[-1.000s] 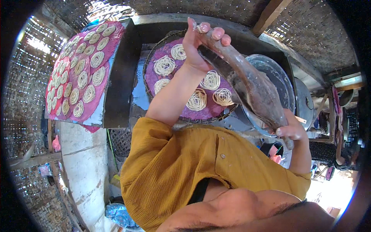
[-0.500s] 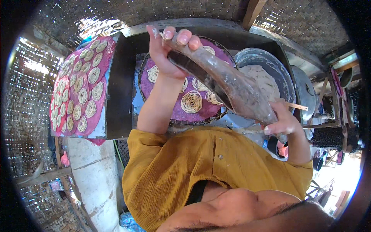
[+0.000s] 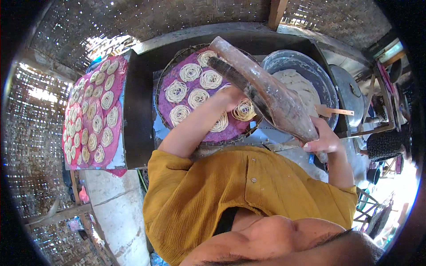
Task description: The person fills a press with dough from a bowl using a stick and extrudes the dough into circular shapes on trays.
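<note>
The right hand (image 3: 326, 141) is closed around the near, narrow end of a long brown press (image 3: 266, 91), dusted with flour. The tool runs diagonally up and to the left, its far, broad end overhanging the far edge of the round woven tray (image 3: 165, 117). The left hand (image 3: 233, 95) is under the press's middle, partly hidden by it; whether it grips the tool cannot be told. On the tray lies a purple cloth (image 3: 233, 128) bearing coils of pale noodles (image 3: 190, 72), set close together (gaps remain only at the near right of the cloth). The tray fills most of the dark tabletop (image 3: 137, 111) beneath it.

Right of the tray, touching or just beside it, stands a grey basin of white dough (image 3: 298, 82) with a wooden stick (image 3: 335, 111) at its near rim. Well left, a second, rectangular tray (image 3: 116, 159) with pink cloth carries rows of noodle coils to its edges.
</note>
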Motion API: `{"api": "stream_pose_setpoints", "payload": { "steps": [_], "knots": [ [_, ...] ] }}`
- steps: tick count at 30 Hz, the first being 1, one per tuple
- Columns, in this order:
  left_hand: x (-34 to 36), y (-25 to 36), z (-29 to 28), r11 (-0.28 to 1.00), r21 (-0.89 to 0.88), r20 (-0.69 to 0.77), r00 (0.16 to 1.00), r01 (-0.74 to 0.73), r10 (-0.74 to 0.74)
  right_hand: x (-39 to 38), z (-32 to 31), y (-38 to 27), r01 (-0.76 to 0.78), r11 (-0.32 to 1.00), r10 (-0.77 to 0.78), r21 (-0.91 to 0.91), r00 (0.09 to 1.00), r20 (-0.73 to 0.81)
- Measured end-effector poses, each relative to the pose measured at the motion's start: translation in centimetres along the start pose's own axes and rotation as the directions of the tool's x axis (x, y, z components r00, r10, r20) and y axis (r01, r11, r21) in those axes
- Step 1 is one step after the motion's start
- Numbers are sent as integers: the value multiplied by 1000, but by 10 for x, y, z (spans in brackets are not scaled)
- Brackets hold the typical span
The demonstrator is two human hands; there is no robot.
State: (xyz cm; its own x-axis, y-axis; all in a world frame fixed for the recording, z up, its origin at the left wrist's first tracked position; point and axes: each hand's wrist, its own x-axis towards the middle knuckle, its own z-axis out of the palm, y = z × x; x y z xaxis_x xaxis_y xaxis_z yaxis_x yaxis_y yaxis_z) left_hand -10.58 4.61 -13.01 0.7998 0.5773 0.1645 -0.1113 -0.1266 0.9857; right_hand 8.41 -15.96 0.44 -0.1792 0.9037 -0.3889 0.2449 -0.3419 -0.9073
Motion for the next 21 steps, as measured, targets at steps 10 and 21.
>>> {"api": "stream_pose_setpoints", "payload": {
  "steps": [10,21],
  "knots": [
    [-18,41,23,869,-149,259,867,472,-426,3,3,6,92,995,-94,-32,994,-59],
    [-28,9,9,398,905,160,987,-153,16,-14,-3,29,241,963,-204,121,944,-258]
  ]
}}
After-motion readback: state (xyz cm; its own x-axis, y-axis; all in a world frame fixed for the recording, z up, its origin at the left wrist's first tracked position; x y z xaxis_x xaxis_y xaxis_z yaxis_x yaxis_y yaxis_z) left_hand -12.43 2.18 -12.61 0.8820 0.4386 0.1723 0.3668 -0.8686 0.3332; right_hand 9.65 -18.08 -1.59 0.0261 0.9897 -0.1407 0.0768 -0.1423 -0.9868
